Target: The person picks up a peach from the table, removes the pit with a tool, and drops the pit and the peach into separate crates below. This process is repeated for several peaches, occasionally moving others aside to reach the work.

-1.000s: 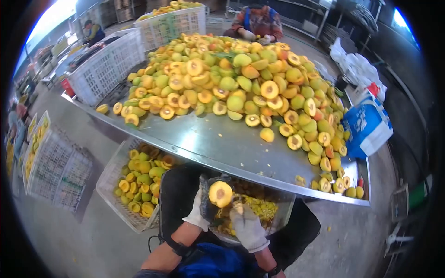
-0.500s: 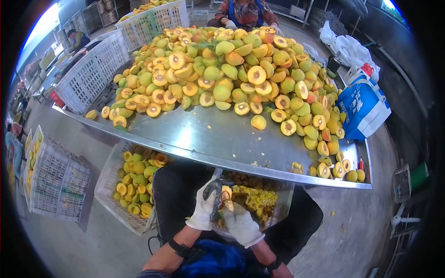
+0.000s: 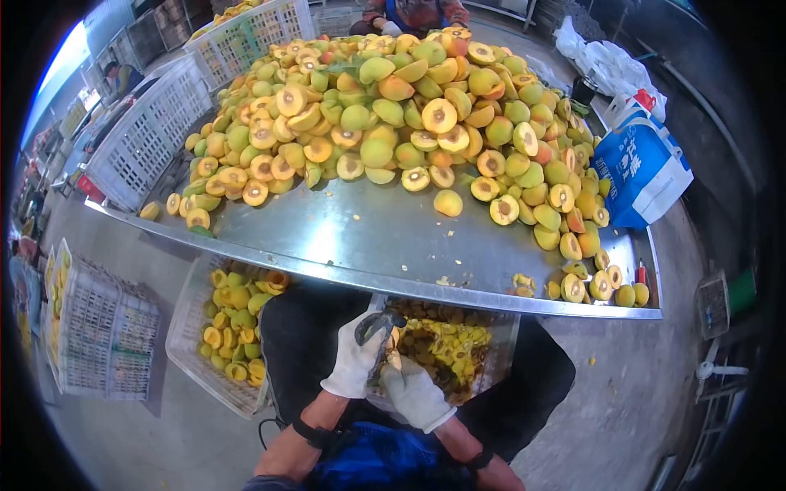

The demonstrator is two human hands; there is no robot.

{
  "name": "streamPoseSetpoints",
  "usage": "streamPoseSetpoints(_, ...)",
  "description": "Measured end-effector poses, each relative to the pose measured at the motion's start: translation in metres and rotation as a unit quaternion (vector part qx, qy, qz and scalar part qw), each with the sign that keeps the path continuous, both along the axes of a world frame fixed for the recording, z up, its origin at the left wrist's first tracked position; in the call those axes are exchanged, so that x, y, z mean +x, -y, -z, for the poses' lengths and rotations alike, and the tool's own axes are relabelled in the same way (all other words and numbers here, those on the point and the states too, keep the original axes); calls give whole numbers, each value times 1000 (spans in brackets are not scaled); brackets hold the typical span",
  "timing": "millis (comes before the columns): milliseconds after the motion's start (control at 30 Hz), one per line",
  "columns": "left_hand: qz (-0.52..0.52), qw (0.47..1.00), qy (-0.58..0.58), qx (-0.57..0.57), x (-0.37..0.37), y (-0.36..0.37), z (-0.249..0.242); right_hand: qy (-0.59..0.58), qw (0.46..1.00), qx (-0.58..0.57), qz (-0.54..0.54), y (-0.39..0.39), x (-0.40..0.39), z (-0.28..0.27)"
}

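Observation:
My left hand (image 3: 354,358), in a white glove with dark coated fingers, is closed around a peach half (image 3: 396,337), mostly hidden by the fingers. Close against it, my right hand (image 3: 416,394) in a white glove is closed too. A slim orange-brown piece (image 3: 395,358) shows at its fingertips; I cannot make out whether it is a tool or fruit. Both hands are over a crate (image 3: 506,348) between the knees, which holds yellow peach scraps (image 3: 458,344) and brown bits. Above them, a big heap of halved peaches (image 3: 393,114) covers much of the metal table (image 3: 278,233).
A crate of peach halves (image 3: 182,327) stands left of the knees, with stacked white crates (image 3: 106,335) farther left. More white crates (image 3: 151,123) border the table. A blue bag (image 3: 643,172) sits at its right edge. Across the heap sits another person (image 3: 417,15).
The view has tilted and shifted slightly. My two hands stay together, and the peach half is turned so less of its cut face shows.

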State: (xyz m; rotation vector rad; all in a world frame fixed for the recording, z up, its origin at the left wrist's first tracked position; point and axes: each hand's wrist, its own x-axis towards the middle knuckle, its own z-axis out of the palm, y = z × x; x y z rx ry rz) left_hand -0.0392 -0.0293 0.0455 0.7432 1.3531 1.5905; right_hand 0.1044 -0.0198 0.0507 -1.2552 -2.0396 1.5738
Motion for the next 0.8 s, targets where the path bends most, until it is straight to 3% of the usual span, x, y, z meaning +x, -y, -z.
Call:
streamPoseSetpoints(100,-6,998,51,44,6,-1,2,-46,996,-25,73,5,-3,8)
streamPoseSetpoints(200,-30,982,179,58,2,-7,19,-88,980,-114,136,8,1,19)
streamPoseSetpoints(233,-32,988,127,79,-1,-6,20,-105,974,-136,147,7,4,19)
streamPoseSetpoints(333,-27,981,174,80,3,-8,21,-124,971,-135,152,1,1,12)
streamPoseSetpoints(500,-5,908,418,33,-1,8,34,-113,984,-3,135,-11,3,8)
streamPoseSetpoints(633,23,972,233,-10,4,8,18,-70,978,145,133,-15,6,9)
streamPoseSetpoints(667,47,979,199,-24,3,10,29,-54,983,123,126,-16,8,7)
streamPoseSetpoints(733,39,970,235,-49,0,12,45,-21,991,78,111,-15,11,4)
streamPoseSetpoints(800,-26,926,371,-70,-2,10,39,-50,980,146,123,-9,12,6)
